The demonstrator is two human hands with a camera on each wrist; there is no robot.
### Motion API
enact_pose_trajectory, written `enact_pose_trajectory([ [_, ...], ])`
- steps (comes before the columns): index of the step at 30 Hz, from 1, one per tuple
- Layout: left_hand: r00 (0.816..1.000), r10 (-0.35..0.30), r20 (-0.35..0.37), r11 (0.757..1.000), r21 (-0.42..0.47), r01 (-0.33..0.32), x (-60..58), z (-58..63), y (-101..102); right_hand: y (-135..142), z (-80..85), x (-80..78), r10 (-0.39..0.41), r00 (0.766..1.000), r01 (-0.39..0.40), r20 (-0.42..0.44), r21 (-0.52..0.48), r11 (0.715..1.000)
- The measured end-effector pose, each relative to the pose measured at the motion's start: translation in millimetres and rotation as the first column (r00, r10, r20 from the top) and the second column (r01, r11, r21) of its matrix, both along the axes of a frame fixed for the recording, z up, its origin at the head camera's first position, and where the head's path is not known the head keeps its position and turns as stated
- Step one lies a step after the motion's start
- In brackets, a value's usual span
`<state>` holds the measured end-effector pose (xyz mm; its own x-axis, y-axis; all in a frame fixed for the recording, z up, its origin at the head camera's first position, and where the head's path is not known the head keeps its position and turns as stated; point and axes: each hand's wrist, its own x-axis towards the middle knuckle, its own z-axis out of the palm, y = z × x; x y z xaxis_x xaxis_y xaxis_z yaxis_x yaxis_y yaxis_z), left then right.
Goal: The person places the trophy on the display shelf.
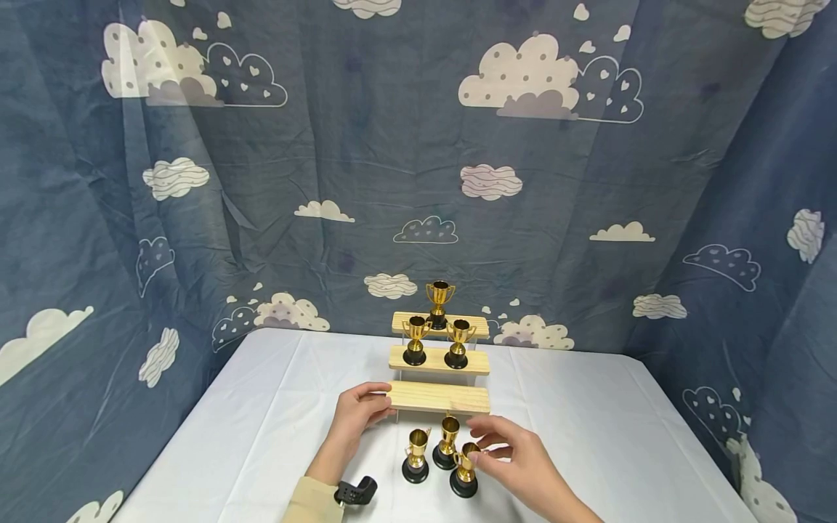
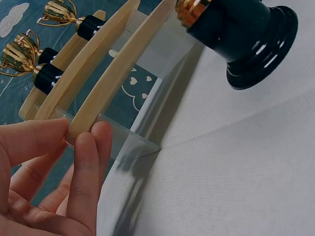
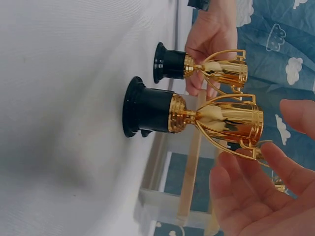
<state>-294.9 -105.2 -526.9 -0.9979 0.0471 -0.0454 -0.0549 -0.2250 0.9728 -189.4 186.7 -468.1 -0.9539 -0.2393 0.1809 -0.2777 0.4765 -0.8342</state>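
My left hand [image 1: 358, 418] pinches the left end of the lowest wooden shelf [image 1: 438, 397] on a small three-tier stand. In the left wrist view, thumb and fingers sit on either side of the board's end. In front of the stand, three gold trophy cups with black bases stand upright on the table: a left one [image 1: 416, 461], a middle one [image 1: 447, 439] and a nearest one [image 1: 465, 468]. My right hand [image 1: 516, 457] reaches round the nearest cup. In the right wrist view, its fingertips meet or nearly meet one handle of that trophy [image 3: 229, 120], while the thumb stays apart.
A single trophy [image 1: 439, 301] stands on the top shelf [image 1: 480, 327], and two more, including one at left [image 1: 415, 340], stand on the middle shelf [image 1: 434, 361]. White cloth covers the table [image 1: 261, 450]. A blue cloud-patterned curtain [image 1: 392, 145] surrounds it.
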Motion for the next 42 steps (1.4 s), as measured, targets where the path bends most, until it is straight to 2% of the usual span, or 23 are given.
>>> enact_pose_trajectory([
  [13,1.000,-0.003,0.003,1.000,0.003,0.003,-0.4,1.9,0,-1,-7.5,1.4,0.009,1.000,-0.009,-0.019,-0.023,1.000],
  [21,1.000,0.002,0.000,1.000,0.014,-0.002,-0.7,-1.3,1,-2,-10.2,3.3,0.014,1.000,-0.013,0.026,-0.035,0.999],
  [28,1.000,0.007,0.005,1.000,0.022,-0.007,-1.2,-2.3,1,-2,-13.7,4.2,0.022,1.000,-0.022,0.003,-0.030,0.999],
  [42,1.000,0.006,0.008,1.000,0.015,-0.006,-0.5,-1.8,1,-4,-16.1,1.6,-0.005,0.999,0.005,0.051,0.004,1.000],
])
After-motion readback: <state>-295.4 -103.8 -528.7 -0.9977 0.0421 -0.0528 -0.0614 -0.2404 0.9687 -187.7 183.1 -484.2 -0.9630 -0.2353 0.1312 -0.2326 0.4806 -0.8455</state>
